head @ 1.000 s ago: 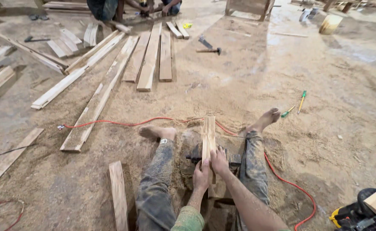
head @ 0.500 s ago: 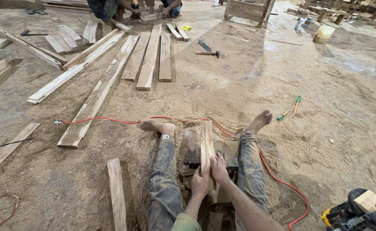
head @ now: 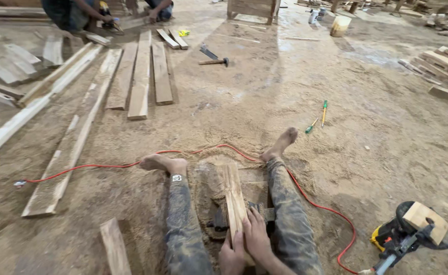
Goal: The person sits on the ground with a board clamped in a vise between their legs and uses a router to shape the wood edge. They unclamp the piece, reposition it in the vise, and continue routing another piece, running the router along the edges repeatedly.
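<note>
Both my hands, left hand (head: pixel 232 257) and right hand (head: pixel 256 237), clasp the wooden strip (head: pixel 233 201) over what looks like a planer (head: pixel 219 220) underneath. I'd press flat and feed steadily, fingertips clear.

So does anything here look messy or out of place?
Sawdust covers the floor. A red cord snakes across it around the person's bare feet. A hammer and two screwdrivers lie loose on the ground. Both hands press a plank.

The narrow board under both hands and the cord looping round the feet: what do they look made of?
Board: bare, unfinished wood, going by the pale grain and rough faces. Cord: probably plastic- or rubber-sheathed cable, judging by its smooth, even red and limp curve through the sawdust.
</note>
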Available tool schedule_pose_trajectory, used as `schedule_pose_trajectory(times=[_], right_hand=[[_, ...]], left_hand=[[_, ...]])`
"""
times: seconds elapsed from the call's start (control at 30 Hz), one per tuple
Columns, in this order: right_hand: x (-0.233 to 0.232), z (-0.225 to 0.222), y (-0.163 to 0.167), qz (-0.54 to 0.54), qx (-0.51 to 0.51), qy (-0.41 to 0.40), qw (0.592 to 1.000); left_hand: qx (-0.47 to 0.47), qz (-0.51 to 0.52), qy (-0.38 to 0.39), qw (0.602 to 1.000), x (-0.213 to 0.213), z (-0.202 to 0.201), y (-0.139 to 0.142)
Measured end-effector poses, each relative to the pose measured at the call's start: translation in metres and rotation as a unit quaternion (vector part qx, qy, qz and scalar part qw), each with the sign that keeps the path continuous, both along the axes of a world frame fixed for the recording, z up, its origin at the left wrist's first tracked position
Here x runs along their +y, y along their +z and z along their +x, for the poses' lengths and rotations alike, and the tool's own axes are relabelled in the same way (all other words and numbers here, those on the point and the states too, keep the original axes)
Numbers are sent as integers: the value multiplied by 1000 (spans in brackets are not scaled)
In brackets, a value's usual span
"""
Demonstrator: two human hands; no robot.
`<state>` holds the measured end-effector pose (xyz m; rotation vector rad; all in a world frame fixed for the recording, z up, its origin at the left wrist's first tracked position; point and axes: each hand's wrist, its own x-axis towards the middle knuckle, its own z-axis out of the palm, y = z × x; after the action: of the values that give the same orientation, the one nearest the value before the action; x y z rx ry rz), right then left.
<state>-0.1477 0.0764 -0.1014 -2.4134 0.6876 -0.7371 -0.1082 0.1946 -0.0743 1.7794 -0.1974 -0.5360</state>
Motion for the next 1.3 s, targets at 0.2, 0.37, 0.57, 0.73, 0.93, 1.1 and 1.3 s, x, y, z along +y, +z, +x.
schedule_pose_trajectory(times=[0.2,0.37,0.57,0.73,0.93,1.1,1.3], right_hand=[[-14,6,5,-233,48,15,971],[-28,19,21,-227,7,-5,974],[-24,10,22,-232,33,22,972],[7,-7,5,-74,-59,-24,995],[-6,-101,40,-29,129,68,989],[-23,-145,80,-76,298,120,944],[10,-117,79,0,241,176,954]], left_hand=[[16,54,-18,998,-15,10,-3],[3,43,-13,999,-42,32,-26],[58,-153,47,985,-56,28,-56],[94,-222,-1,970,-59,35,-43],[59,-127,-17,990,-61,49,-22],[34,-108,-25,993,-64,49,-21],[69,-184,-29,980,-61,48,-21]])
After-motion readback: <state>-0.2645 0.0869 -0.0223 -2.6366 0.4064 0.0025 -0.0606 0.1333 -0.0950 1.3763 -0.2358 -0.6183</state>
